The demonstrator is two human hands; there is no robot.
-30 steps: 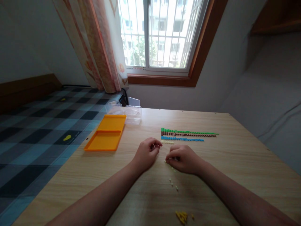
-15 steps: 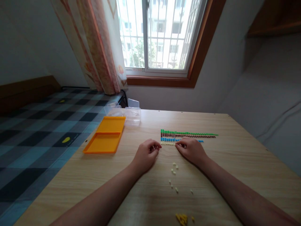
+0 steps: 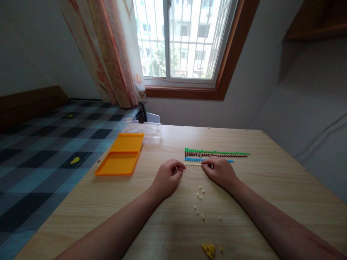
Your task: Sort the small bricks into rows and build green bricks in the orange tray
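My left hand [image 3: 168, 178] rests on the table with loosely curled fingers, its thumb apart from the index finger and nothing visible between them. Its fingertips are at the left end of a row of small cream blocks [image 3: 193, 164]. At the right end of that row, my right hand [image 3: 221, 171] pinches with thumb and index finger; a cream block seems to be at the tips, partly hidden. Behind lie a blue row [image 3: 191, 159], partly covered by the right hand, a brown row [image 3: 193, 154] and a green row [image 3: 195, 151]. Several loose cream pieces [image 3: 200, 195] lie nearer me.
A pile of yellow pieces [image 3: 208, 250] is at the near edge of view. An orange two-part tray [image 3: 117, 169] lies at left on the wooden table [image 3: 151, 231], with clear plastic boxes [image 3: 153, 131] behind it. A checked bed [image 3: 54, 159] adjoins the left side.
Both hands keep their places at the ends of the cream row. The whole view has shifted very slightly; no block has visibly moved.
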